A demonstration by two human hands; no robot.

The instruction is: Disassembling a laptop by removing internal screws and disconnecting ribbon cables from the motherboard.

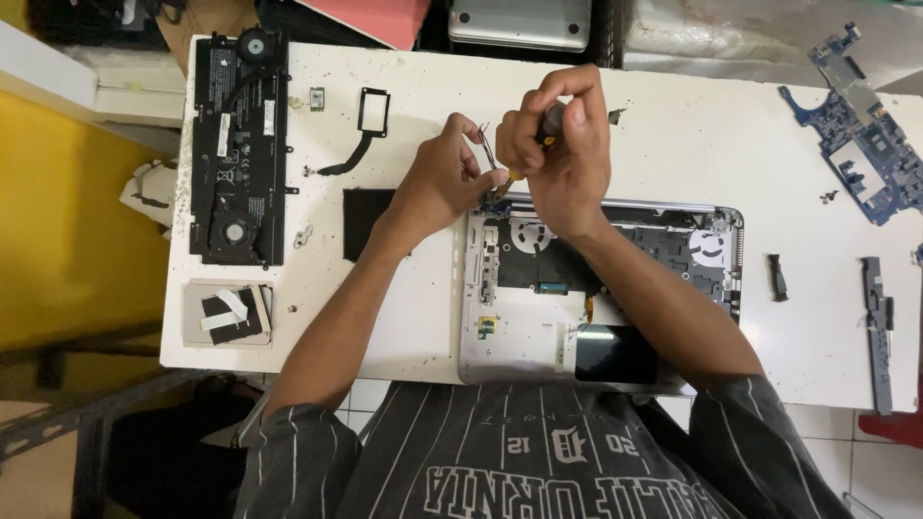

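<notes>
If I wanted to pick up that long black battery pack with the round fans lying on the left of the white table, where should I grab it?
Probably across the narrow middle of the long black battery pack, from above: it lies flat, both long edges are free, and the round fans sit at its ends.

Matt white table (673,125), silvery metal laptop shell (510,336)

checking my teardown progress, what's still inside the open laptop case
Inside the open laptop case show the dark keyboard underside, a black touchpad panel and a small yellow-marked part. The hands cover its upper left corner.
</notes>
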